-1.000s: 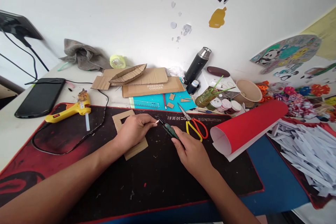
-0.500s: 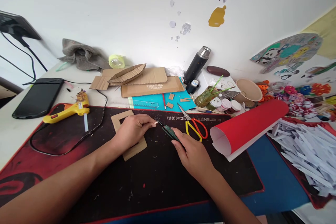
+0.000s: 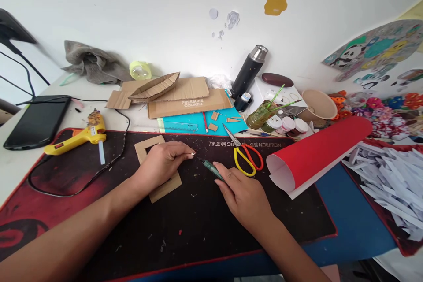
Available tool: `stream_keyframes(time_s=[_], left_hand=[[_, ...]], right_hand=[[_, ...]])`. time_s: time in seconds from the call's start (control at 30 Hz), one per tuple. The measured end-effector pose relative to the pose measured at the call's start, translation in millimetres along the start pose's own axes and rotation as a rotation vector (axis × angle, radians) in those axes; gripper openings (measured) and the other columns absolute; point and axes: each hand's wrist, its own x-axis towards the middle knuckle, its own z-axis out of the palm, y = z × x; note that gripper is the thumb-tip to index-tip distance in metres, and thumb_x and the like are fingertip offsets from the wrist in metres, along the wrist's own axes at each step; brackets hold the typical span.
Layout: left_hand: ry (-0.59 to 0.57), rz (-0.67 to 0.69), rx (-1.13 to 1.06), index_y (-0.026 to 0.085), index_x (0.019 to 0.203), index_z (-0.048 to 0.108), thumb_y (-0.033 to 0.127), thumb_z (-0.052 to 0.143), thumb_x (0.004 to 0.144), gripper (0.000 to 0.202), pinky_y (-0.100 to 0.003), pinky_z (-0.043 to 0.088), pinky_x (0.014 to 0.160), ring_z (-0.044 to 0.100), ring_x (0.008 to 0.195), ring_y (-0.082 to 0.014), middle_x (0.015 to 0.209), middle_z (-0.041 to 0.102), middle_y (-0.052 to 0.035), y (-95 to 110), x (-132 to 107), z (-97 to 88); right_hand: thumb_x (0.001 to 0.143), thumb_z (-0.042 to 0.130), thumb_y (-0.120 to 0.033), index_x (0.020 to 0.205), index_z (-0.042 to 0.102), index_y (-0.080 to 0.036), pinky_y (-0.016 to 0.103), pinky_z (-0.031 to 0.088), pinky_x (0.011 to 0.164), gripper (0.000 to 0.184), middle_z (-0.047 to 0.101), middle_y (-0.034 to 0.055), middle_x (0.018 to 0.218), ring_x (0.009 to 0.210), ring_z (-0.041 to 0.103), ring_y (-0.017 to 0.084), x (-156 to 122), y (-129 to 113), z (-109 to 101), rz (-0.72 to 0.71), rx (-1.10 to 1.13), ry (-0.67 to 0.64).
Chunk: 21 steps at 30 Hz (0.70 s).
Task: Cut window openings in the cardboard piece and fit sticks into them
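My left hand is closed in a pinch on a small pale scrap, too small to name. The wrist lies over a cardboard frame with a cut-out, which is partly hidden beneath the hand. My right hand grips a green-handled craft knife. Its thin dark blade points left, with the tip close to the left fingertips; whether it touches the scrap I cannot tell. Scissors with yellow and red handles lie just beyond my right hand.
A yellow glue gun and its cable lie left on the black mat. Cardboard pieces, a blue sheet and a black flask stand behind. A red paper roll and white paper strips are at right.
The craft knife has drawn back slightly to the right and now shows more of its thin tip apart from the left fingers. The camera view has shifted a little downward.
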Motion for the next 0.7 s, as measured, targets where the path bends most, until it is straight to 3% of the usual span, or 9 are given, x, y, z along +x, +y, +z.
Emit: stream_keyframes(time_s=[0.4,0.7], left_hand=[[-0.006,0.053,0.054,0.025,0.098,0.084,0.039,0.059,0.107,0.030,-0.030,0.065,0.088,0.082,0.093,-0.0206,0.101,0.086,-0.0028,-2.2,-2.2,-1.8],[0.012,0.048,0.057,0.025,0.098,0.082,0.036,0.065,0.106,0.022,-0.028,0.063,0.087,0.081,0.093,-0.0188,0.102,0.086,-0.0006,-1.7,-3.3,-0.2]], right_hand=[[0.117,0.043,-0.035,0.148,0.067,-0.018,0.026,0.052,0.062,0.042,0.078,0.0061,0.093,0.075,0.073,0.017,-7.1,-2.6,6.8,0.010,0.084,0.020],[0.114,0.050,-0.031,0.147,0.066,-0.018,0.030,0.065,0.089,0.039,0.081,0.0109,0.115,0.098,0.080,0.021,-8.8,-5.4,14.5,0.099,0.334,0.052]])
